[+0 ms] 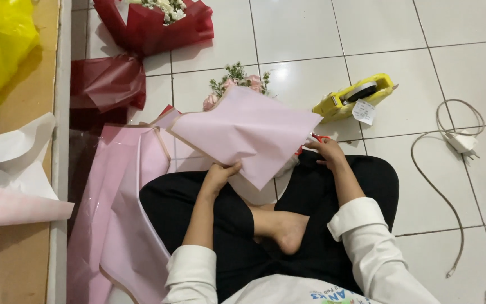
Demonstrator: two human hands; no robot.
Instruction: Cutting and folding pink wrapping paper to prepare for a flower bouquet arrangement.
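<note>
I sit cross-legged on a white tiled floor. My left hand (219,175) grips the lower edge of a pink wrapping sheet (248,130) that is wrapped around a small bunch of pink flowers (236,80). My right hand (327,151) rests at the sheet's right corner, fingers closed on red-handled scissors (317,138), which are mostly hidden behind the hand and paper. More pink sheets (124,186) lie spread on the floor by my left knee.
A yellow tape dispenser (354,97) stands beyond my right hand. A white charger with cord (461,141) lies at right. A red-wrapped bouquet (154,21) and crumpled red paper (107,83) lie at the top left. A wooden board (23,112) carries a yellow bag and paper.
</note>
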